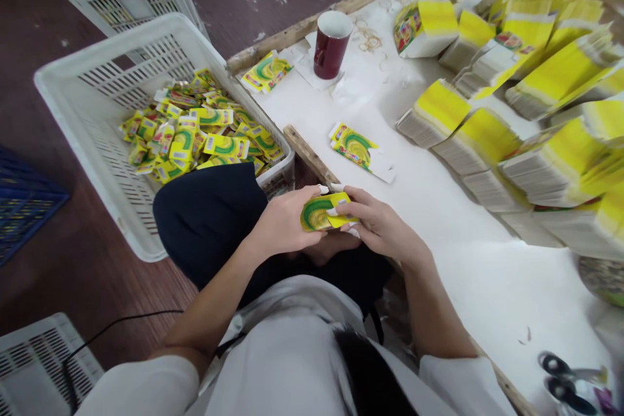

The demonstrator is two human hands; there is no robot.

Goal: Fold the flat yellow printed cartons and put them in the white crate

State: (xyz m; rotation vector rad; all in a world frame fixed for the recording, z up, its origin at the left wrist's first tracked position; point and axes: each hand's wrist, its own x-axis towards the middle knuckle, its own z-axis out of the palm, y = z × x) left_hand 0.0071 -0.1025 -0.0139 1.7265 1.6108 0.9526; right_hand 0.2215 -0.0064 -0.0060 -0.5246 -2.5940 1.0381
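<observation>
A small yellow and green box [319, 213] is held between my two hands over my lap, beside the table edge. My left hand [285, 218] grips its left end, with the thumb on the upper side. My right hand [377, 218] closes on its right end, fingers at the flap. Another yellow-green carton [355, 146] lies on the white table [419, 195], its white flap spread toward the right. To my left, a white plastic basket [88, 104] holds many filled yellow boxes [182, 140].
A dark red mug [331, 49] stands near the table's back edge beside a flat carton [268, 71] and rubber bands [368, 39]. Stacks of yellow cartons [439, 110] fill the right side. Black-handled scissors [560, 377] lie lower right. A blue crate [29, 201] is far left.
</observation>
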